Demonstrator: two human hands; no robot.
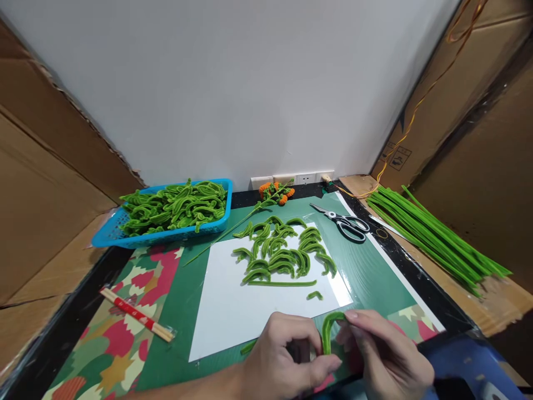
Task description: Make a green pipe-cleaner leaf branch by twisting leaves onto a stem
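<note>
A bent green fuzzy stem [327,333] is held between both hands at the front of the table. My left hand [291,353] pinches its lower end between thumb and fingers. The upper end is gripped by the thumb and fingertips of my right hand [385,353]. Beyond the hands, several curled green pieces [283,261] lie in rows on a white sheet [225,311]. A straight green stem [283,284] and a short bent piece [315,295] rest nearer to me. Another green piece [248,347] pokes out left of my left hand.
A blue basket [166,239] of green curled pieces stands back left. Wrapped chopsticks [137,314] lie at left. An orange-flowered stem [270,200] and scissors [345,222] lie at the back. Long green stems [433,239] lie at right, beside cardboard [470,100].
</note>
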